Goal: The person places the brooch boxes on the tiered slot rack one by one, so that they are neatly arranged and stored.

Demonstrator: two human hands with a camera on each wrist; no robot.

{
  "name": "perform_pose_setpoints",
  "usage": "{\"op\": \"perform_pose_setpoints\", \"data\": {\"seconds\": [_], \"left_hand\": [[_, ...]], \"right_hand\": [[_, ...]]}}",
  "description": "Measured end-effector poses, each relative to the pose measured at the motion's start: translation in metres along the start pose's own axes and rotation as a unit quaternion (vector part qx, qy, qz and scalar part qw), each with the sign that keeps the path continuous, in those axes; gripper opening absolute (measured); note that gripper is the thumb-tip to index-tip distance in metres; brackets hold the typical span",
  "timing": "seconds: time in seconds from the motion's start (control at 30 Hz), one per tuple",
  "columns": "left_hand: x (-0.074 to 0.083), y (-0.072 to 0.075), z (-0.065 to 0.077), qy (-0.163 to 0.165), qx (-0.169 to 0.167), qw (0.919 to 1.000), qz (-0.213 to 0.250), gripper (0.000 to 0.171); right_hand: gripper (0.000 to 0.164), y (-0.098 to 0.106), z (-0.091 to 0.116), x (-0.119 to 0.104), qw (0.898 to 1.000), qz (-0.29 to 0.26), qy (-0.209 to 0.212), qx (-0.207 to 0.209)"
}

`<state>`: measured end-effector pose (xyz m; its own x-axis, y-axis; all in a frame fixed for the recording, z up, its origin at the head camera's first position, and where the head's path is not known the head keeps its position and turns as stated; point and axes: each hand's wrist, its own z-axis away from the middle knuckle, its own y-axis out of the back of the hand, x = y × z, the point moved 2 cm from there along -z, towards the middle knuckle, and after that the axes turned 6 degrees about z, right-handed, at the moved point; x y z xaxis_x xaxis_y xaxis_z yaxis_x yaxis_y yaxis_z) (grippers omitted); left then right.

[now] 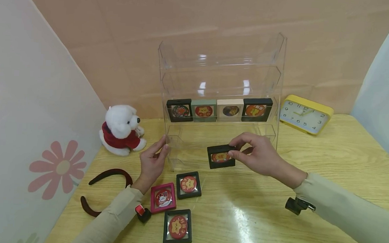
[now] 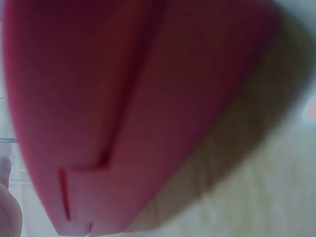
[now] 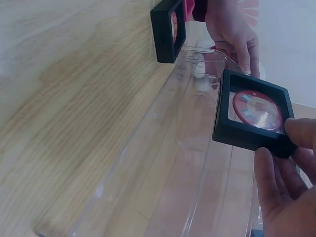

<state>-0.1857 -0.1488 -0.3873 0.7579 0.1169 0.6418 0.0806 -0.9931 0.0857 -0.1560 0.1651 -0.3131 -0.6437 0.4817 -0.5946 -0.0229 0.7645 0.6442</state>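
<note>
My right hand (image 1: 256, 155) pinches a black square display case (image 1: 221, 156) with a round red badge inside, by its right edge. It holds the case in front of the lowest tier of a clear plastic display rack (image 1: 194, 134). In the right wrist view, the thumb and fingers (image 3: 269, 173) grip one end of the black case (image 3: 237, 140). My left hand (image 1: 152, 163) holds the rack's lower left edge between thumb and fingers. Four-sided badge cases stand side by side on a middle tier, including a green case (image 1: 204, 110) and a cream case (image 1: 229, 110).
Near my left forearm lie a magenta case (image 1: 163, 197), filling much of the left wrist view, and two black cases (image 1: 189, 185). A dark red headband (image 1: 114, 171) and white plush dog (image 1: 120, 125) are left, a yellow clock (image 1: 306, 114) right.
</note>
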Motion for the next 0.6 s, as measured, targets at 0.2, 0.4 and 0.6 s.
{"op": "perform_pose_setpoints", "data": {"seconds": [0.2,0.4,0.6], "left_hand": [[0.011,-0.002,-0.003,-0.001,0.000,1.0000,-0.009,0.036],[0.021,-0.003,-0.007,-0.004,-0.005,0.9999,-0.013,0.034],[0.020,-0.003,-0.006,-0.001,-0.005,0.9999,-0.012,0.033]], "right_hand": [[0.018,-0.002,-0.007,-0.001,1.000,0.008,-0.007,0.012],[0.016,-0.004,-0.016,-0.004,1.000,0.015,-0.004,0.023],[0.015,-0.007,-0.024,-0.008,0.999,0.008,-0.014,0.028]]}}
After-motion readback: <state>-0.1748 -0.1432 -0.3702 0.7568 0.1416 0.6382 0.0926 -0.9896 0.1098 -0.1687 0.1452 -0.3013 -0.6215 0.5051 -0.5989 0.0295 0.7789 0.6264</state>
